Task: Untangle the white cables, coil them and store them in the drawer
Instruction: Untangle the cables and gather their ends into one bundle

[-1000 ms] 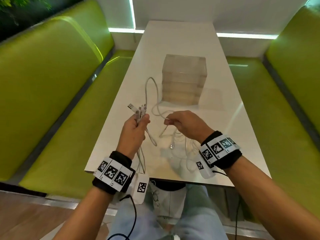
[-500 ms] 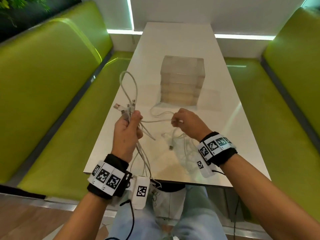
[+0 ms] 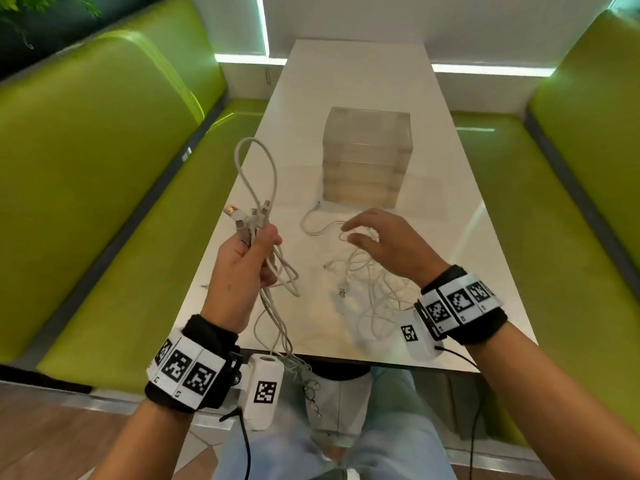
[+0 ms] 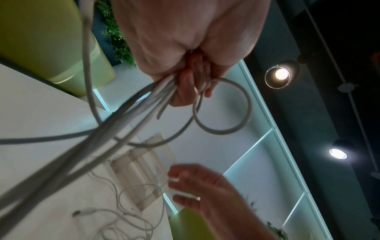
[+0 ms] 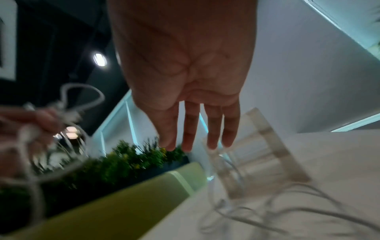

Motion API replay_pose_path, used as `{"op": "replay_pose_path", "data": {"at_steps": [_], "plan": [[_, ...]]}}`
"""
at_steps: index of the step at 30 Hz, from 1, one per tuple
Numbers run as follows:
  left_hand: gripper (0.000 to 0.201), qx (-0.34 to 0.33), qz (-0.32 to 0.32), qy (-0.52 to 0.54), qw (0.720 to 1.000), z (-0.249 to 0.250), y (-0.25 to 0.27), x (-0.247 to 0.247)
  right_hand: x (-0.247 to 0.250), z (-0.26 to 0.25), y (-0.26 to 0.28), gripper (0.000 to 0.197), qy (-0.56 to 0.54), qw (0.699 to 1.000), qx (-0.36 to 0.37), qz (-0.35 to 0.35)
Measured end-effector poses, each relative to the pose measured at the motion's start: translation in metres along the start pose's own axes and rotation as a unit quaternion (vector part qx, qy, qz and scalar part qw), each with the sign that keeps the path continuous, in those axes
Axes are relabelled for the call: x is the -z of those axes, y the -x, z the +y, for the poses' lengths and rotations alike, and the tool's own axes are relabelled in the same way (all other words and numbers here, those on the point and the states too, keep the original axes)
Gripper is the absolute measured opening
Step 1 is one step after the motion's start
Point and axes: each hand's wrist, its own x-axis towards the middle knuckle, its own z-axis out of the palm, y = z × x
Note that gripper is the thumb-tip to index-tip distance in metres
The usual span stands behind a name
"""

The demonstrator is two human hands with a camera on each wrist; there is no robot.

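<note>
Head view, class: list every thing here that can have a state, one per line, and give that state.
Left hand: grips a bundle of white cables.
Bundle of white cables: held up, loop upright, ends dangling.
Right hand: fingers spread, holding nothing, above the loose cables.
Loose cables: tangled on the table.
Clear drawer unit: drawers closed.

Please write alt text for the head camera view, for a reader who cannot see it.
The left hand grips a bundle of white cables above the white table. The open right hand hovers over a loose tangle of white cables lying there. A clear plastic drawer unit stands beyond, between green benches.
</note>
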Motion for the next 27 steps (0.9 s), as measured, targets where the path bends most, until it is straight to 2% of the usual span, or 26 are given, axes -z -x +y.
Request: {"op": "replay_pose_path", "data": {"at_steps": [2,4,6,9,11,15,18,22,24,27], "plan": [[0.027,0.008,-0.032,-0.014,0.999,-0.002,0.005,-0.004,0.003,-0.032,0.011,0.04,-0.109,0.99,-0.005,-0.086],[0.025,0.018,-0.067,-0.019,0.997,-0.003,0.01,-0.008,0.002,-0.058,0.02,0.057,-0.183,0.968,-0.008,-0.172],[0.022,0.025,-0.087,-0.023,0.996,-0.002,0.014,-0.01,0.0,-0.071,0.026,0.054,-0.205,0.959,-0.011,-0.198],[0.023,0.033,-0.081,-0.025,0.996,-0.002,0.017,-0.007,-0.003,-0.076,0.03,0.032,-0.211,0.959,-0.047,-0.182],[0.023,0.034,-0.08,-0.028,0.996,-0.001,0.018,-0.006,-0.005,-0.072,0.032,0.018,-0.202,0.966,-0.044,-0.155],[0.03,0.036,-0.084,-0.06,0.994,-0.002,0.019,0.001,0.001,-0.065,0.037,0.007,-0.17,0.984,0.029,-0.032],[0.032,0.064,-0.162,-0.099,0.98,-0.002,0.023,0.007,0.021,-0.067,0.036,0.006,-0.197,0.975,0.104,-0.012],[0.032,0.087,-0.308,-0.176,0.931,0.002,0.028,0.008,0.039,-0.074,0.025,0.007,-0.194,0.962,0.153,-0.114],[0.031,0.083,-0.361,-0.206,0.906,0.005,0.029,0.007,0.041,-0.078,0.021,0.01,-0.214,0.95,0.137,-0.179],[0.029,0.074,-0.403,-0.216,0.886,0.007,0.027,0.008,0.037,-0.079,0.017,0.016,-0.239,0.928,0.099,-0.268]]}}
